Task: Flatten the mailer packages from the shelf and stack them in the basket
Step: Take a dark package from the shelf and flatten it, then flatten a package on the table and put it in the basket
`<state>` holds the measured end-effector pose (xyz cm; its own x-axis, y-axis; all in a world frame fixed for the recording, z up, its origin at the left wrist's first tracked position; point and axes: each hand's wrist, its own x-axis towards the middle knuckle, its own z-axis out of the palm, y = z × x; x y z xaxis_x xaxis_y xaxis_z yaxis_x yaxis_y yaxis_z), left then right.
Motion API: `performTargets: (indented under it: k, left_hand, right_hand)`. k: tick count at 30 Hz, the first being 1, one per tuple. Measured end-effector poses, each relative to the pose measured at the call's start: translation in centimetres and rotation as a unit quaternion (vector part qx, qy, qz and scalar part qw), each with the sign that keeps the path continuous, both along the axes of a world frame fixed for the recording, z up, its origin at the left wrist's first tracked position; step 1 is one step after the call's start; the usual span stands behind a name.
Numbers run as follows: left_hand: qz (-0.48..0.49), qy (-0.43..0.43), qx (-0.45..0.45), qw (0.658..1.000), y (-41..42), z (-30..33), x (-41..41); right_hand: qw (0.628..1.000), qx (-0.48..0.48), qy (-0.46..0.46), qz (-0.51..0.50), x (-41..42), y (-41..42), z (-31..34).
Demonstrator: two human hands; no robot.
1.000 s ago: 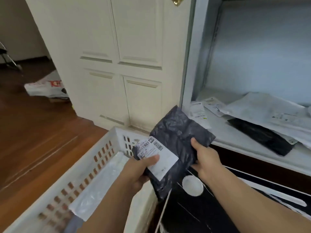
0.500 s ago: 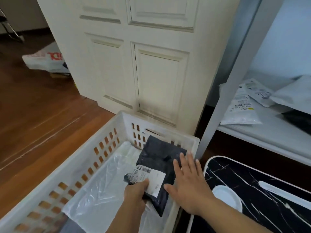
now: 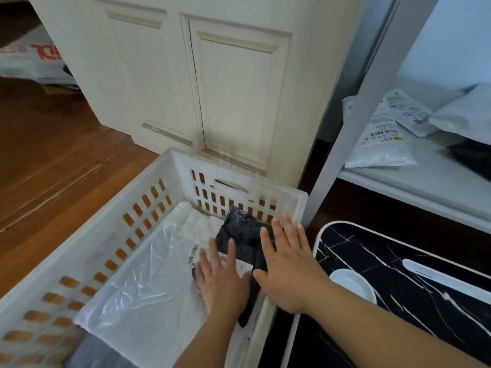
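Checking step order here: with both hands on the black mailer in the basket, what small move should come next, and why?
Probably press both palms down and outward. The left hand and right hand lie open on the black mailer, whose far end looks puffed up against the basket wall, above the white mailer.

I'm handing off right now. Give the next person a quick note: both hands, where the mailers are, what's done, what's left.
Left hand: open, palm flat on the black mailer at its label.
Right hand: open, pressing the same mailer.
The black mailer lies in the white basket, on a clear plastic mailer.
Done: these are in the basket.
Left: finish flattening; white mailers and a dark one wait on the shelf.
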<state>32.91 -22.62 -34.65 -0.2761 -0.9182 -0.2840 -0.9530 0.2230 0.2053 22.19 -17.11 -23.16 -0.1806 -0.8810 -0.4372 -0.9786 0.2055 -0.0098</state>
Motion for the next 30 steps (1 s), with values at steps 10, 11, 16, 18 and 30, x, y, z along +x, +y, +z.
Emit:
performTargets:
  k: [10, 11, 16, 18, 30]
  left_hand:
    - [-0.243, -0.161, 0.158, 0.943, -0.3, -2.4, -0.4]
    - [-0.247, -0.158, 0.158, 0.943, -0.6, -2.3, -0.5]
    - [-0.222, -0.111, 0.136, 0.959, -1.8, 1.9, -1.4]
    - [-0.222, -0.094, 0.094, 0.966, -2.1, 5.0, -1.5]
    - [-0.177, 0.046, -0.001, 0.983, 0.4, 20.1, -3.8]
  right_hand:
    - [1.0, -0.016, -0.01, -0.006, 0.1, 0.2, -0.2]
    - [1.0, -0.016, -0.011, -0.008, 0.2, 0.2, -0.2]
    - [1.0, 0.004, -0.031, -0.004, 0.0, 0.3, 0.4]
    - [0.999, 0.01, -0.041, -0.006, -0.2, 0.2, 0.6]
    - [0.999, 0.003, -0.009, -0.038, -7.6, 8.2, 9.9]
